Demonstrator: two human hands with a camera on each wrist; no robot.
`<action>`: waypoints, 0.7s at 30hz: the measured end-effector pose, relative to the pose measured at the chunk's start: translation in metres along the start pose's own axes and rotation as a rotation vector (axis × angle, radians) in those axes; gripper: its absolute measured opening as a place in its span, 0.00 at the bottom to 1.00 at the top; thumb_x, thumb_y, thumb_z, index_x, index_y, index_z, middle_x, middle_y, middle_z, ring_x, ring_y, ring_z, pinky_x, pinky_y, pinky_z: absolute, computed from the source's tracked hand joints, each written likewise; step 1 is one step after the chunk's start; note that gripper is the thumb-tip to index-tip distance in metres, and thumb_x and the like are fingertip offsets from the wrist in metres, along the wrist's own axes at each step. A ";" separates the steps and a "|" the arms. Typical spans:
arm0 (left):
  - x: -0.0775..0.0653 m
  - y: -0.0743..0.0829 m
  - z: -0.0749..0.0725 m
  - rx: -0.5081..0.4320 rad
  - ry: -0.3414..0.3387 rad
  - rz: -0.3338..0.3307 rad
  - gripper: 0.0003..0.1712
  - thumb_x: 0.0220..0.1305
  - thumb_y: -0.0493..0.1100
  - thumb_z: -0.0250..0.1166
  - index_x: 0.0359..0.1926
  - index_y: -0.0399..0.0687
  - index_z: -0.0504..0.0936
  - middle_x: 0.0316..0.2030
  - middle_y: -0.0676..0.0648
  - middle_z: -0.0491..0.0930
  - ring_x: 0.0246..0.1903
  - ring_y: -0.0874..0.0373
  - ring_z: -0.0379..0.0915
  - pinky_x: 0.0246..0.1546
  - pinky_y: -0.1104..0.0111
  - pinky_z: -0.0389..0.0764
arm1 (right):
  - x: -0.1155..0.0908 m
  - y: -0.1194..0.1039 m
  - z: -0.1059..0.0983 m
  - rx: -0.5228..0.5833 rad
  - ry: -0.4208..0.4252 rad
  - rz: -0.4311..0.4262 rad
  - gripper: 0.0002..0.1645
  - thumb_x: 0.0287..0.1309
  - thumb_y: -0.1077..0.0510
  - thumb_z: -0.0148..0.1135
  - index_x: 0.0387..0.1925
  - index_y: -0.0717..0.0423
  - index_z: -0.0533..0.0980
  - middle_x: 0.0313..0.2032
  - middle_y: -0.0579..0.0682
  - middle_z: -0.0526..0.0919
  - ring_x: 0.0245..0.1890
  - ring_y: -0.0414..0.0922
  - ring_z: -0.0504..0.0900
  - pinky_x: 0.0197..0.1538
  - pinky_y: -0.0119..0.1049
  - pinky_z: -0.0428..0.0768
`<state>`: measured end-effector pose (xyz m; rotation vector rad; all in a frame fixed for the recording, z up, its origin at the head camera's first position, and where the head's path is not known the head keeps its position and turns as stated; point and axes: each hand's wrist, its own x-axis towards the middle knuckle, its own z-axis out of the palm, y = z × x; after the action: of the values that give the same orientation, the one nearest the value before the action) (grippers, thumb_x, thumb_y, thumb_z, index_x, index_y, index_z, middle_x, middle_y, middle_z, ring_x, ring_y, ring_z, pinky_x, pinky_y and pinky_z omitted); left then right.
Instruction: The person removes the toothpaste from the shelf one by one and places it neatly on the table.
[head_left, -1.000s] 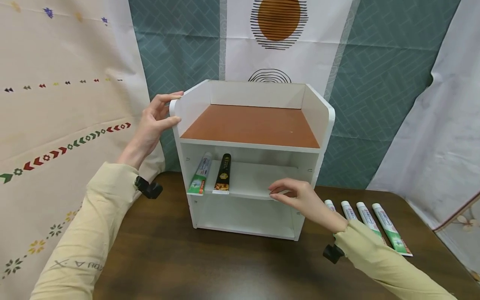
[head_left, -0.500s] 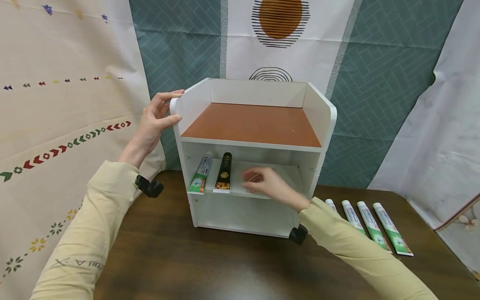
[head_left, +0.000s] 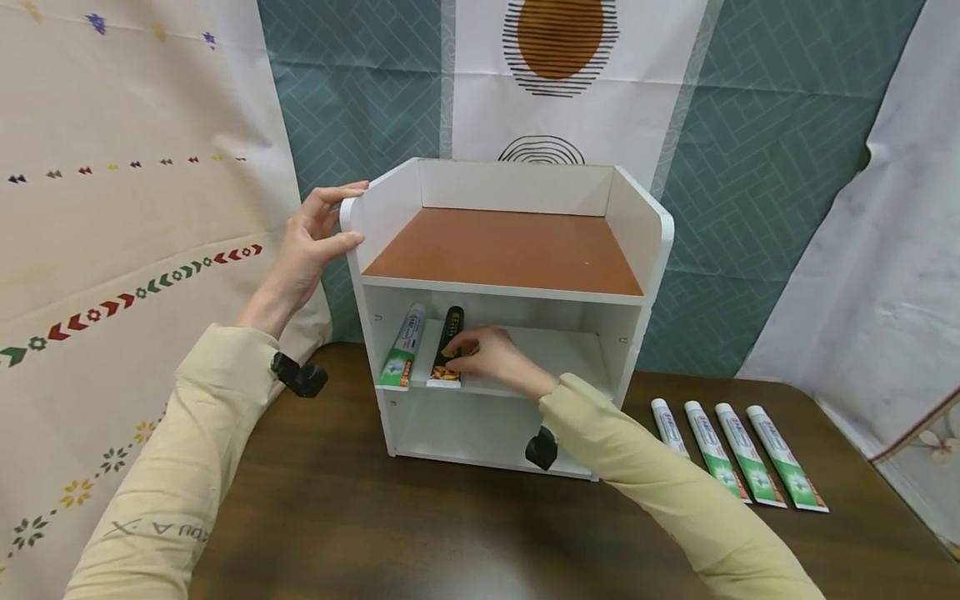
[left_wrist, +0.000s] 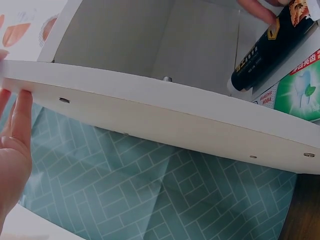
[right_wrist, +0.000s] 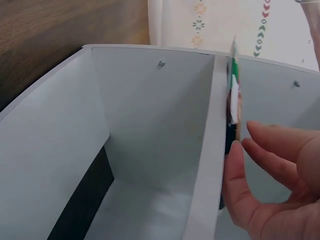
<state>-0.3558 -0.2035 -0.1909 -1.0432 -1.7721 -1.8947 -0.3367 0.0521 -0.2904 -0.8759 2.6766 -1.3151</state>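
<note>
At its upper left corner, my left hand holds the white shelf unit, with thumb and fingers on the side panel. My right hand is at the middle shelf, beside a black toothpaste tube. Its bent fingers reach over the tube's right edge; a gap shows between thumb and forefinger, and no firm grip is visible. In the left wrist view a fingertip meets the black tube. A green and white toothpaste tube lies left of the black one, slanting the same way.
Several green and white toothpaste tubes lie in a row on the dark wooden table, right of the unit. A brown panel forms the unit's top surface. Patterned cloths hang behind.
My right hand has moved left along the middle shelf, from its right end to the black toothpaste tube. The left hand and the tubes have stayed in place.
</note>
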 end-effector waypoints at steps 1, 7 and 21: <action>0.000 0.000 0.000 -0.001 0.000 0.001 0.25 0.53 0.25 0.58 0.52 0.47 0.75 0.61 0.44 0.61 0.57 0.47 0.58 0.44 0.63 0.69 | 0.002 0.000 0.002 -0.009 0.001 0.008 0.13 0.52 0.61 0.64 0.42 0.60 0.79 0.26 0.52 0.76 0.21 0.44 0.75 0.27 0.35 0.74; 0.000 -0.001 -0.001 -0.008 -0.004 0.003 0.25 0.53 0.25 0.58 0.51 0.47 0.75 0.61 0.44 0.61 0.57 0.47 0.58 0.44 0.63 0.69 | 0.011 -0.004 0.008 -0.001 0.005 0.088 0.12 0.52 0.61 0.64 0.41 0.58 0.78 0.29 0.50 0.77 0.20 0.43 0.75 0.26 0.33 0.75; 0.000 0.001 0.001 -0.007 0.005 -0.003 0.24 0.53 0.25 0.59 0.51 0.47 0.75 0.61 0.44 0.62 0.57 0.48 0.58 0.43 0.64 0.69 | 0.027 -0.019 0.011 -0.063 -0.003 0.226 0.09 0.47 0.65 0.66 0.33 0.61 0.80 0.30 0.50 0.76 0.16 0.41 0.74 0.22 0.31 0.74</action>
<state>-0.3549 -0.2030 -0.1904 -1.0384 -1.7666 -1.9052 -0.3472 0.0213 -0.2775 -0.5574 2.7300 -1.1861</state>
